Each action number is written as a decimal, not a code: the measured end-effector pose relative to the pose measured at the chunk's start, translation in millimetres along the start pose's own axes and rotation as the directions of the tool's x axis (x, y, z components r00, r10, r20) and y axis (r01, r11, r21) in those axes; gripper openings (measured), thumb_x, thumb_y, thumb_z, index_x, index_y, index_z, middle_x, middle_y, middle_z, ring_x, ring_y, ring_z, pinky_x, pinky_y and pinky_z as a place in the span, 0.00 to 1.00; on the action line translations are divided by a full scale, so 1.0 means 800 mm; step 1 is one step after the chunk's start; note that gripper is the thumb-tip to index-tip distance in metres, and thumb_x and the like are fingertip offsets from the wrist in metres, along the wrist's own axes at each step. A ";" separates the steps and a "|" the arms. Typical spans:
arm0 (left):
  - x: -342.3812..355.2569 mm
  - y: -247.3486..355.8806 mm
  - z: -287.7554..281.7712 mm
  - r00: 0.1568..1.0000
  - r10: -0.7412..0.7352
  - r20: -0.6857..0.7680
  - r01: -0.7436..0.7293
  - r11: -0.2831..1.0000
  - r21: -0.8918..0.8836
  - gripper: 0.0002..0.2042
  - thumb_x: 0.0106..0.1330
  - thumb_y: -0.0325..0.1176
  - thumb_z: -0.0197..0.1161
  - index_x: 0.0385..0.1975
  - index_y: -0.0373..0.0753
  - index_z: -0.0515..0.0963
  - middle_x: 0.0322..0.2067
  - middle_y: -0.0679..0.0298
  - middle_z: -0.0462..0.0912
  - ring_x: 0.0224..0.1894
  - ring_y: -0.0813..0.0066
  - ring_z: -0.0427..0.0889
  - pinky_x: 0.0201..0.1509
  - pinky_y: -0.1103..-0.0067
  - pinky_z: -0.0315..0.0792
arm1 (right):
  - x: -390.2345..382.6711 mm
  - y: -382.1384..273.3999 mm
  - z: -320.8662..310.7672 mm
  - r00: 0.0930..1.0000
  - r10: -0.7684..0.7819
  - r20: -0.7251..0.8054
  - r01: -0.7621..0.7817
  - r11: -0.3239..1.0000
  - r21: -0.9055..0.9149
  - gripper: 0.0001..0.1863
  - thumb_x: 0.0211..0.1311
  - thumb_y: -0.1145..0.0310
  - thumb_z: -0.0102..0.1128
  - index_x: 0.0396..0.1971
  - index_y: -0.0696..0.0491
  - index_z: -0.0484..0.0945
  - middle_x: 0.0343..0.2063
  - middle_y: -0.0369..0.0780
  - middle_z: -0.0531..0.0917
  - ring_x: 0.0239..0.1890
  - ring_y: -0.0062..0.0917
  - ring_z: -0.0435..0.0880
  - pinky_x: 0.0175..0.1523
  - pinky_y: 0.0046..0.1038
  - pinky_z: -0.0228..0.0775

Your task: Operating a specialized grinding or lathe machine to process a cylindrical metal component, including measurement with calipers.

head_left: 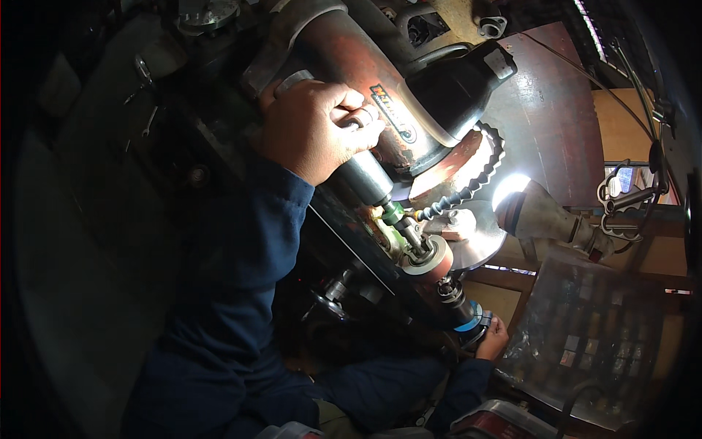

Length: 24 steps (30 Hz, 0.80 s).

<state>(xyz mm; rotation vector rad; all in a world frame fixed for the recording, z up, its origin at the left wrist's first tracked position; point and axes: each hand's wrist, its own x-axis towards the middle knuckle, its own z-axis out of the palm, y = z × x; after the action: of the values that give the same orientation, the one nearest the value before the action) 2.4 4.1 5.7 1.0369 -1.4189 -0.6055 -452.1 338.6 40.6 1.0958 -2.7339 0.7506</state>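
While the left hand [316, 126] fingers wrap a smooth grey lever [363, 175], right hand [492, 338] fingers pinch a round blue knob [468, 320].

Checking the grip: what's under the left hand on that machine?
The left hand is wrapped over a grey metal handle whose lower end runs on toward a green fitting. The gripped part of the handle and the palm are covered by the fingers.

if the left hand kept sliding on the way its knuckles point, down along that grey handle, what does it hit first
Most likely the green fitting at the end of the grey handle that the left hand grips; depth is hard to judge in this dim view.
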 end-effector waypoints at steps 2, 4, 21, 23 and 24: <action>0.000 0.001 -0.002 1.000 0.025 -0.004 -0.025 0.999 0.039 0.12 0.44 0.34 0.72 0.26 0.35 0.81 0.22 0.62 0.85 0.27 0.74 0.84 0.39 0.76 0.72 | -0.003 0.001 0.001 1.000 -0.012 -0.028 0.012 1.000 -0.018 0.14 0.66 0.67 0.52 0.40 0.62 0.79 0.33 0.43 0.84 0.36 0.25 0.81 0.46 0.27 0.71; 0.000 0.003 -0.003 0.999 0.052 -0.005 -0.051 0.996 0.074 0.12 0.45 0.34 0.72 0.26 0.34 0.81 0.21 0.62 0.85 0.27 0.75 0.85 0.39 0.78 0.73 | -0.007 0.003 0.001 0.998 -0.024 -0.058 0.022 0.999 -0.038 0.14 0.66 0.66 0.53 0.40 0.62 0.79 0.34 0.44 0.84 0.36 0.26 0.81 0.46 0.27 0.72; 0.000 -0.005 0.003 0.999 0.027 0.025 -0.026 0.999 -0.021 0.10 0.47 0.34 0.72 0.25 0.36 0.81 0.21 0.61 0.85 0.24 0.77 0.84 0.34 0.81 0.74 | -0.064 -0.023 0.057 0.808 -0.005 -0.589 0.096 0.988 0.124 0.18 0.70 0.63 0.42 0.46 0.61 0.76 0.41 0.49 0.81 0.42 0.35 0.80 0.50 0.33 0.71; 0.000 -0.003 0.003 0.998 0.061 0.012 -0.062 0.998 0.024 0.10 0.47 0.34 0.72 0.25 0.36 0.81 0.21 0.61 0.85 0.24 0.77 0.84 0.34 0.81 0.74 | -0.066 -0.024 0.066 0.752 0.050 -0.657 0.101 0.976 0.191 0.18 0.71 0.63 0.41 0.45 0.60 0.77 0.40 0.49 0.81 0.42 0.36 0.80 0.50 0.34 0.72; 0.000 -0.003 0.003 0.996 0.090 -0.004 -0.090 0.994 0.066 0.10 0.47 0.33 0.72 0.25 0.36 0.81 0.21 0.60 0.85 0.24 0.77 0.84 0.34 0.81 0.74 | -0.067 -0.023 0.069 0.722 0.080 -0.688 0.106 0.969 0.224 0.18 0.71 0.63 0.41 0.44 0.60 0.77 0.39 0.49 0.81 0.42 0.37 0.81 0.49 0.35 0.72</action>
<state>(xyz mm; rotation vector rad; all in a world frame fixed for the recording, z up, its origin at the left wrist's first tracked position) 0.5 2.7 3.3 1.0194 -1.4793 -0.4922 -395.2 334.2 -14.5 0.6560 -2.0143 1.2314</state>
